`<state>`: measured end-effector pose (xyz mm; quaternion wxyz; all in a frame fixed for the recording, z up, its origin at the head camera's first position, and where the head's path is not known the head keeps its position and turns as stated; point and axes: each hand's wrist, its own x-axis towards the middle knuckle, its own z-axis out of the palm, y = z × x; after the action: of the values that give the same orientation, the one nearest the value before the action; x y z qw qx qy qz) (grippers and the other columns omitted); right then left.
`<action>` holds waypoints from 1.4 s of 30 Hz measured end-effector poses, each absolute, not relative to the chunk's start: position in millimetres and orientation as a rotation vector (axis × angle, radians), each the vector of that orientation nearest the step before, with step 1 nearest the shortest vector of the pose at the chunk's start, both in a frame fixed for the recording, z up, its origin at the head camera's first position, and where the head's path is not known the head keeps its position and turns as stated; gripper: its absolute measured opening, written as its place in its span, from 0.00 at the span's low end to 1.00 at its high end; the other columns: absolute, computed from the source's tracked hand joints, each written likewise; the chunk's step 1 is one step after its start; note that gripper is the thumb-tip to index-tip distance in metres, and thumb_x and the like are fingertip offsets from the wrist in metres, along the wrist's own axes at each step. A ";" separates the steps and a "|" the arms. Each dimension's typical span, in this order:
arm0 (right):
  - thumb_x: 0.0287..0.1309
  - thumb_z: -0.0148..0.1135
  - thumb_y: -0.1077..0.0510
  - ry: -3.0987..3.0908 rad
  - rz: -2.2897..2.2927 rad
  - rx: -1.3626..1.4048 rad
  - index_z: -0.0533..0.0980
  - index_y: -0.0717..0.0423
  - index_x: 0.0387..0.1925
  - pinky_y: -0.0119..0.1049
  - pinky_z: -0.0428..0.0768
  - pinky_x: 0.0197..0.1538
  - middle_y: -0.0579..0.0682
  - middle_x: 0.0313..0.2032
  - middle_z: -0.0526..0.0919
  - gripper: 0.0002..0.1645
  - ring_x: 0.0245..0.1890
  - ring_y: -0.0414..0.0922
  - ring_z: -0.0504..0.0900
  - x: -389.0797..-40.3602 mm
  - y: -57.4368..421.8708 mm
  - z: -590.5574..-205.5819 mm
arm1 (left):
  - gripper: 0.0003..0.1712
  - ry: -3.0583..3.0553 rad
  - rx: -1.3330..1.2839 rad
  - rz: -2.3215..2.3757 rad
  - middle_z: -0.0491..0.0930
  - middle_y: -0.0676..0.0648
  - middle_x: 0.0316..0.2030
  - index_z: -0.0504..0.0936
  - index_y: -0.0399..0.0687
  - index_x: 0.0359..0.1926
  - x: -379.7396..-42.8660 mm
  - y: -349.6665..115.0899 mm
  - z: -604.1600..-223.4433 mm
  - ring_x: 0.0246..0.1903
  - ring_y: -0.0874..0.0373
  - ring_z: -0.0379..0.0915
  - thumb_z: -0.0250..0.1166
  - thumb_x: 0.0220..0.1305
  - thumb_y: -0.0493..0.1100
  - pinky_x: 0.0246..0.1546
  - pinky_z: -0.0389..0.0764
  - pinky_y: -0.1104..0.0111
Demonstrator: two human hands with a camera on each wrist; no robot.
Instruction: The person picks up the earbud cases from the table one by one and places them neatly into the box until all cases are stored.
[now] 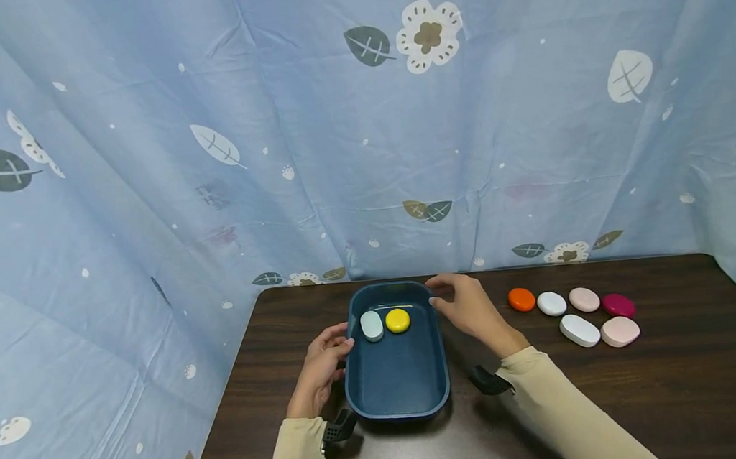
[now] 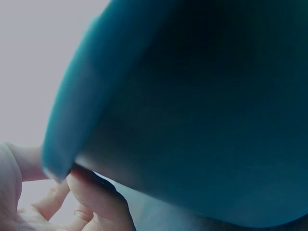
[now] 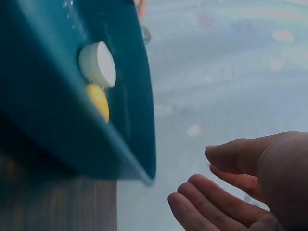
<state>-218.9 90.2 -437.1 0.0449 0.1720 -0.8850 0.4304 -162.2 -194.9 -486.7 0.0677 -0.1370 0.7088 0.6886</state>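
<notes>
A dark blue rectangular tray with rounded corners and raised walls is in front of me. Inside, near its far end, a pale mint oval, soap-like piece lies beside a round yellow piece; both also show in the right wrist view. My left hand grips the tray's left rim between thumb and fingers. In the left wrist view the tray's wall hides part of that hand. My right hand hovers by the far right corner, fingers loosely bent. A gap separates it from the tray in the right wrist view, and it holds nothing.
On the dark wooden table to the right lie an orange piece, a magenta one, and several white and pale pink round or oval pieces. A patterned blue curtain hangs behind and left of the table.
</notes>
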 end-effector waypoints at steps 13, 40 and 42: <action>0.66 0.68 0.69 -2.693 1.285 0.380 0.81 0.68 0.58 0.58 0.84 0.54 0.67 0.54 0.85 0.19 0.54 0.64 0.85 -204.2 154.6 -469.3 | 0.24 2.132 -0.419 2.080 0.79 0.41 0.47 0.74 0.39 0.71 -162.7 -194.3 -488.7 0.42 0.50 0.77 0.60 0.78 0.37 0.36 0.80 0.62; 0.61 0.70 0.71 -2.704 1.191 0.175 0.75 0.75 0.61 0.65 0.81 0.55 0.78 0.59 0.77 0.27 0.55 0.73 0.83 -200.8 228.8 -497.2 | 0.23 2.141 -0.423 2.094 0.79 0.45 0.43 0.76 0.39 0.69 -163.5 -194.2 -491.3 0.40 0.51 0.76 0.61 0.77 0.37 0.36 0.79 0.62; 0.62 0.69 0.71 -2.710 1.195 0.166 0.74 0.76 0.62 0.65 0.80 0.56 0.78 0.60 0.77 0.28 0.55 0.73 0.82 -201.3 230.2 -496.8 | 0.23 2.138 -0.424 2.096 0.79 0.45 0.43 0.76 0.39 0.69 -163.6 -193.4 -490.9 0.40 0.51 0.75 0.61 0.77 0.37 0.36 0.79 0.62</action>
<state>-201.3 230.2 -496.8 0.0878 0.0558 -0.9101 0.4012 -163.6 -193.4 -490.9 0.0588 -0.1400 0.7057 0.6920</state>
